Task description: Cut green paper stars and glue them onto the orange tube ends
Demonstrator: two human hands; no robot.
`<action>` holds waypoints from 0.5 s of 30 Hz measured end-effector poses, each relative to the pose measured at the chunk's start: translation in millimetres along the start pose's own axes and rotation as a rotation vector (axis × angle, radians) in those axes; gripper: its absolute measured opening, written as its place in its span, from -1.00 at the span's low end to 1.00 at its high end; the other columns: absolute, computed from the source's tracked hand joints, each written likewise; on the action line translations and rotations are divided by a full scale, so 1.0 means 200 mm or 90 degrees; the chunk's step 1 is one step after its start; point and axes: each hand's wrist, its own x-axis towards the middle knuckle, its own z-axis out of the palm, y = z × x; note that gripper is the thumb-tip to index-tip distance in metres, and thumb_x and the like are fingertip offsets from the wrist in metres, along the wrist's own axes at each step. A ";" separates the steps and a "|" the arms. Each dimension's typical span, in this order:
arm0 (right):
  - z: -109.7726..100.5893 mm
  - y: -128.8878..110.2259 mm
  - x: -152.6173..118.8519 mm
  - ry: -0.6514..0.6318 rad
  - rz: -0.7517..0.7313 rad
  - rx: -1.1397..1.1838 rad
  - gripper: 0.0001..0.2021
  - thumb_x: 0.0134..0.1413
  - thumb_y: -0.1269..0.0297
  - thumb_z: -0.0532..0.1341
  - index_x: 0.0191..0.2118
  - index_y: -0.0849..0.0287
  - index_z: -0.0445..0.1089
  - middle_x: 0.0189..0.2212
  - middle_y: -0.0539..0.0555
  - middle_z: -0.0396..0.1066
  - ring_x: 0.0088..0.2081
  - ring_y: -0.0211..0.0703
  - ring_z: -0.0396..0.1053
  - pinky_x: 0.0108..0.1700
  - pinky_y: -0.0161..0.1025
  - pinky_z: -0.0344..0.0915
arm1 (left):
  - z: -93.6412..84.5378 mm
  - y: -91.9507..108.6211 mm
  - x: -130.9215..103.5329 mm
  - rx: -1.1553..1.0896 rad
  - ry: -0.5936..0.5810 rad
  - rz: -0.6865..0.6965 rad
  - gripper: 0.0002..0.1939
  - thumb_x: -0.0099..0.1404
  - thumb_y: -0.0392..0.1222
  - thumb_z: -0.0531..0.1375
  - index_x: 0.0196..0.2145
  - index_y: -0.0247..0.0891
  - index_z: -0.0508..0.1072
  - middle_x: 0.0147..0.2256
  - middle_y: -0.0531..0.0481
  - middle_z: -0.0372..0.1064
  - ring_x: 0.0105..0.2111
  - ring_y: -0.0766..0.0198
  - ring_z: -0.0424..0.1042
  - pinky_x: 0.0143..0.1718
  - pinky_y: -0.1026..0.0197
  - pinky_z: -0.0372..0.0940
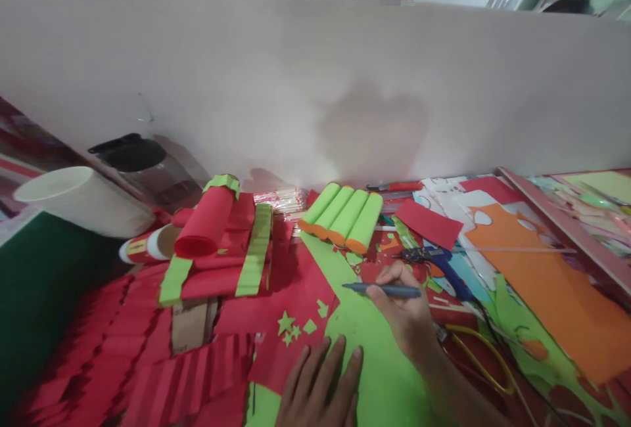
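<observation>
Pinching pen; right hand curled

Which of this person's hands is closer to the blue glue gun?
Right. The right hand, holding a pen, is just left of the blue glue gun. The left hand lies spread farther left, beside the small green stars.

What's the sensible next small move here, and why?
Probably mark the green sheet with the pen: the right hand grips it, narrow end over the sheet, while the left hand lies spread across the sheet's edge. Whether the pen already touches is unclear.
</observation>
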 end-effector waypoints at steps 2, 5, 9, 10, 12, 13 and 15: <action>-0.01 -0.05 -0.02 -0.011 -0.001 -0.001 -0.71 0.07 0.13 0.38 -0.41 0.11 0.25 -0.49 -0.08 0.25 -0.48 -0.29 0.19 -0.42 -0.35 0.21 | -0.05 0.00 0.02 -0.001 -0.029 0.044 -0.48 0.32 -0.12 0.20 0.23 0.04 0.34 0.09 0.01 0.44 0.08 0.10 0.41 0.11 0.11 0.31; -0.03 -0.11 -0.06 -0.076 0.023 -0.032 -0.74 0.13 0.08 0.32 -0.36 0.11 0.29 -0.52 -0.08 0.26 -0.50 -0.30 0.19 -0.46 -0.37 0.17 | -0.12 0.04 0.06 -0.013 -0.047 0.012 -0.48 0.32 -0.13 0.21 0.23 -0.02 0.35 0.01 -0.12 0.44 0.05 0.04 0.42 0.02 0.04 0.39; -0.06 -0.09 -0.11 -0.204 0.043 -0.133 -0.77 0.21 0.09 0.23 -0.18 0.14 0.45 -0.44 -0.01 0.40 -0.49 -0.26 0.27 -0.46 -0.34 0.22 | -0.16 0.09 0.07 -0.036 -0.081 -0.059 -0.56 0.35 -0.15 0.18 0.17 -0.09 0.41 -0.03 -0.19 0.40 0.01 0.03 0.44 -0.06 0.02 0.46; -0.06 -0.07 -0.12 -0.220 0.041 -0.153 -0.77 0.20 0.11 0.23 -0.17 0.14 0.46 -0.45 -0.01 0.40 -0.49 -0.26 0.27 -0.45 -0.33 0.24 | -0.17 0.10 0.06 -0.041 -0.088 -0.072 -0.57 0.36 -0.16 0.17 0.17 -0.10 0.42 -0.01 -0.20 0.39 0.01 0.03 0.44 -0.05 0.01 0.46; -0.07 -0.01 -0.14 -0.228 0.032 -0.179 -0.81 0.18 0.15 0.25 -0.20 0.15 0.46 -0.48 -0.03 0.37 -0.48 -0.26 0.29 -0.43 -0.32 0.26 | -0.17 0.11 0.06 -0.047 -0.099 -0.086 -0.58 0.36 -0.17 0.16 0.16 -0.13 0.42 0.03 -0.22 0.37 0.03 0.01 0.43 -0.03 -0.03 0.46; -0.07 0.02 -0.15 -0.223 0.033 -0.182 -0.83 0.16 0.17 0.27 -0.22 0.15 0.44 -0.50 -0.05 0.36 -0.48 -0.26 0.30 -0.43 -0.32 0.25 | -0.17 0.11 0.06 -0.049 -0.099 -0.090 -0.58 0.36 -0.17 0.16 0.16 -0.14 0.42 0.05 -0.22 0.37 0.04 -0.01 0.42 -0.02 -0.05 0.46; -0.08 0.07 -0.15 -0.201 0.037 -0.185 -0.85 0.15 0.18 0.27 -0.31 0.14 0.36 -0.55 -0.09 0.32 -0.53 -0.28 0.26 -0.47 -0.34 0.21 | -0.17 0.11 0.06 -0.058 -0.099 -0.092 -0.59 0.36 -0.18 0.16 0.15 -0.16 0.43 0.08 -0.20 0.38 0.06 -0.01 0.41 0.01 -0.08 0.45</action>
